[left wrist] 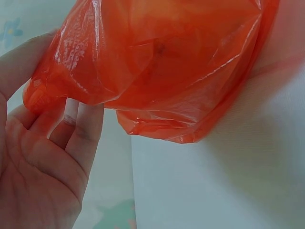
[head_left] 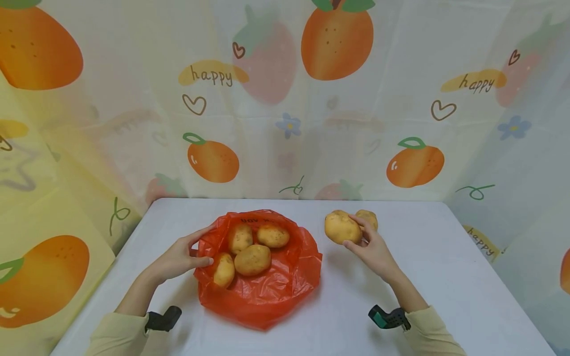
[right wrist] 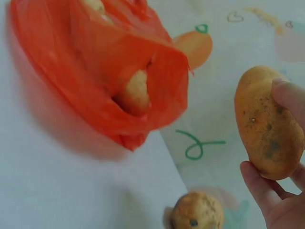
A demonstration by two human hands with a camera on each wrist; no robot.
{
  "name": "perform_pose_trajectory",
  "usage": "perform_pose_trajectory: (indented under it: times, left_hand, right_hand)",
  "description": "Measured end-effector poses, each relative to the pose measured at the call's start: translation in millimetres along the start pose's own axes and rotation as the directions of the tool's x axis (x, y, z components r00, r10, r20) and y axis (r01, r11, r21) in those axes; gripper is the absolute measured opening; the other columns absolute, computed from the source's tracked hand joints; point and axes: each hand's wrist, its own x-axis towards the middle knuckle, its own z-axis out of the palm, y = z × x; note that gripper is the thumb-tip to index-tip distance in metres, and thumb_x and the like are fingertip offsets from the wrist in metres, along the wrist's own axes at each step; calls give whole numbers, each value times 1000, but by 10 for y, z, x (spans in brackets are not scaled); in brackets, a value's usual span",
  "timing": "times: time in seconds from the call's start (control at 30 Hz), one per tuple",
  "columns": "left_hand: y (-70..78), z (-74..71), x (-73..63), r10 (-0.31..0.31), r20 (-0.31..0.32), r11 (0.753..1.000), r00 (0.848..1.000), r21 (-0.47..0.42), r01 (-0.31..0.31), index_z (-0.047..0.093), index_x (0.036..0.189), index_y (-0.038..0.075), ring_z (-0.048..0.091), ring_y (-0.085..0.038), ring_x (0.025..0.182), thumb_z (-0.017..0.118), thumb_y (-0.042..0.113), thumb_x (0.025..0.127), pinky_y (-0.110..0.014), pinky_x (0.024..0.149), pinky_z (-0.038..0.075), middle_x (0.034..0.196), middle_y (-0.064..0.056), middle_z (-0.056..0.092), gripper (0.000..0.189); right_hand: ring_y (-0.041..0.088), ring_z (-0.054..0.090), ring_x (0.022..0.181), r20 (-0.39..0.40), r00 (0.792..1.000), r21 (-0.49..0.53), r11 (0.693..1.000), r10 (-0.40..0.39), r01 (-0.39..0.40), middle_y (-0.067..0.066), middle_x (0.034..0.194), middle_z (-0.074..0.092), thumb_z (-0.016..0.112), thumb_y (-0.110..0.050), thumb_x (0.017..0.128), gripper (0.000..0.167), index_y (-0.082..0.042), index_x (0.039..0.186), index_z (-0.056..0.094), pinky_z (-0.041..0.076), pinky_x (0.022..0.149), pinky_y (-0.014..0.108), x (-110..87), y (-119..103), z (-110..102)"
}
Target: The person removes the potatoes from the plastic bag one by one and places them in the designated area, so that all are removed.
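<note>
A red plastic bag (head_left: 285, 291) lies open on the white table with several potatoes (head_left: 252, 260) inside it. My left hand (head_left: 180, 254) grips the bag's left rim between thumb and fingers; in the left wrist view the red film (left wrist: 157, 62) hides part of the fingers. To the right of the bag, my right hand (head_left: 371, 249) holds a potato (head_left: 342, 227) between thumb and fingertips, above the table. The right wrist view shows this potato (right wrist: 267, 124) with dark spots on its skin. Another potato (head_left: 367, 217) sits just behind the right hand, partly covered.
The white table (head_left: 445, 296) carries the bag and the loose potato. Behind it hangs a curtain (head_left: 311, 148) printed with oranges, strawberries and hearts. Dark bands with small devices are on both wrists (head_left: 165, 319).
</note>
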Motion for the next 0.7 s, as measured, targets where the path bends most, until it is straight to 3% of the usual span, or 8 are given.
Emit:
perform_pose_trajectory:
  times: [0.4, 0.7]
  left_hand:
    - [9, -5, 4, 11, 3, 1000, 1000, -1, -11, 29, 144, 28, 53, -31, 108, 70, 19, 81, -35, 75, 55, 135, -13, 44, 76]
    - [20, -17, -3, 31, 5, 999, 1000, 8, -31, 29, 145, 25, 54, -29, 106, 70, 18, 81, -34, 76, 55, 136, -15, 43, 76]
  right_hand:
    - [30, 44, 116, -75, 997, -37, 999, -7, 4, 9, 142, 33, 68, -21, 83, 65, -14, 139, 35, 43, 80, 11, 51, 171, -223]
    - [13, 46, 106, -141, 990, -63, 998, 14, -23, 9, 140, 36, 67, -22, 84, 66, -12, 140, 33, 43, 77, 11, 73, 280, -364]
